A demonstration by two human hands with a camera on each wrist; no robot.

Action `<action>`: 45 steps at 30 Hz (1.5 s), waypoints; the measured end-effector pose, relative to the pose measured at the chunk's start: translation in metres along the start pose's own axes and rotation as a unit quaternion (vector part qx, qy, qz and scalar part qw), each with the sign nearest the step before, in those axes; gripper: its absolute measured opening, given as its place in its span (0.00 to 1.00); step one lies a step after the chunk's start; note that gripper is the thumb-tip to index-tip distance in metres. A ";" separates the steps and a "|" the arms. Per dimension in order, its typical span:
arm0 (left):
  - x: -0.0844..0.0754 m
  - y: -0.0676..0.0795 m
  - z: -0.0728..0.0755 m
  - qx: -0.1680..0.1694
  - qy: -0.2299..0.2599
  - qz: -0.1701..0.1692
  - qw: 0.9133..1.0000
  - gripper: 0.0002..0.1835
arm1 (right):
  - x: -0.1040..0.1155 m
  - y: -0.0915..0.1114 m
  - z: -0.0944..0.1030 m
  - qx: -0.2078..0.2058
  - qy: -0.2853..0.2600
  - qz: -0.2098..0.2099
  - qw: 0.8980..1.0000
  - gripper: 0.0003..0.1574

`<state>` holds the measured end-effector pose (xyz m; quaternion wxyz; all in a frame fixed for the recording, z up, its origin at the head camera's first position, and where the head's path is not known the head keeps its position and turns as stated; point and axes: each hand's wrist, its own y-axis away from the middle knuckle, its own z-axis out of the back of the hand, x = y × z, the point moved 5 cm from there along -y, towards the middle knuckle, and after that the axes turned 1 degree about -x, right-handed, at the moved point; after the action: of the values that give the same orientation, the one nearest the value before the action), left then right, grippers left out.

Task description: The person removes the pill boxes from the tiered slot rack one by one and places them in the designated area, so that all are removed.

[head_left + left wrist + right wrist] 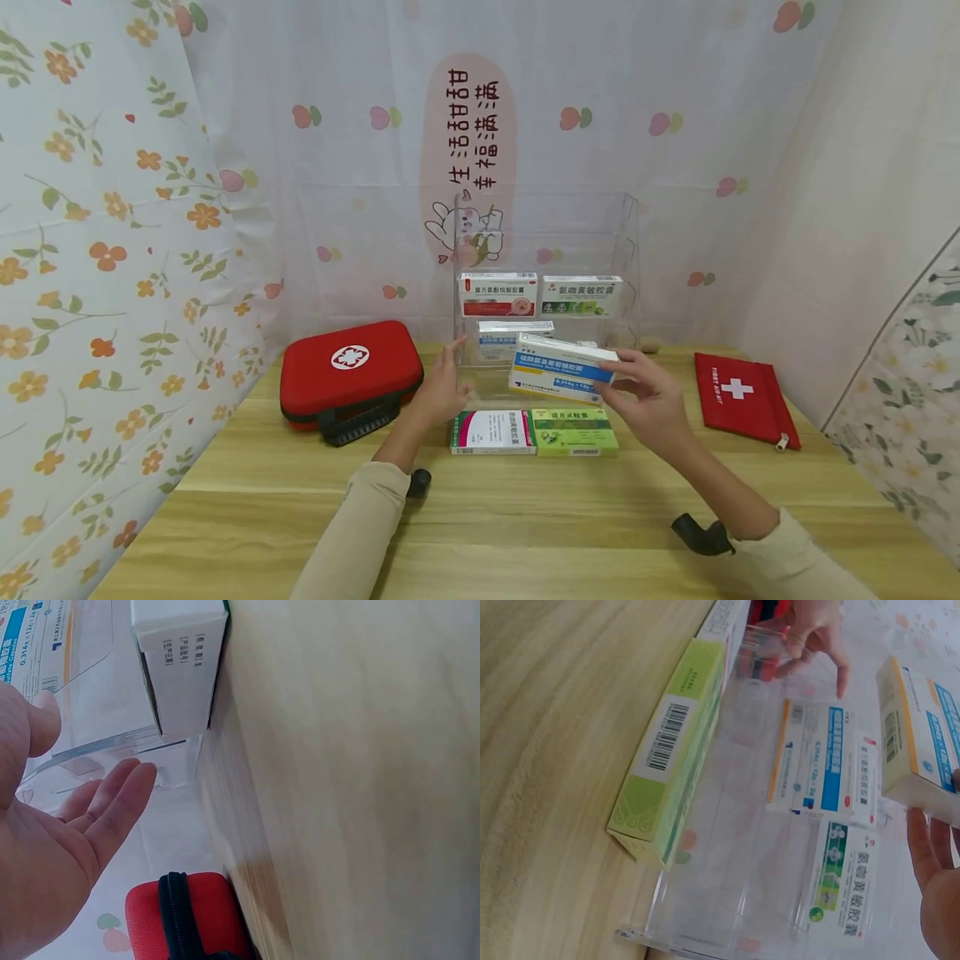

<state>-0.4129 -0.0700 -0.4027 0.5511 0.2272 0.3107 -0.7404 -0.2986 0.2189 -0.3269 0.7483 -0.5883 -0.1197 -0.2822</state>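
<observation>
My right hand [647, 398] pinches a white, blue and orange medicine box [564, 367] by its right end, tilted in front of a clear acrylic tiered stand [540, 208]. A matching blue-and-white box [491, 343] stands behind it on the left of a lower tier. My left hand [444, 390] is at the stand's left side, fingers extended and holding nothing; whether it touches the stand I cannot tell. One tier higher are a red-and-white box [498, 296] and a green-and-white box [581, 297]. A pink-and-white box [495, 432] and a lime-green box [575, 432] are at the stand's front.
A red hard case [352, 371] with a black handle lies to the left. On the right lies a flat red first aid pouch [742, 396] with a white cross. Black wrist-camera parts [702, 535] show by the forearms. Patterned curtains [337, 100] hang around the wooden table [480, 533].
</observation>
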 end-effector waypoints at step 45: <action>-0.001 0.000 0.016 -0.010 -0.019 -0.036 0.999 0.48 | -0.022 0.062 -0.077 0.205 -0.123 -0.389 0.889 0.21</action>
<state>-0.4123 -0.0809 -0.3912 0.5322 0.1960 0.3154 -0.7608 -0.2938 0.1613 -0.4102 0.6618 -0.3577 -0.4854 -0.4454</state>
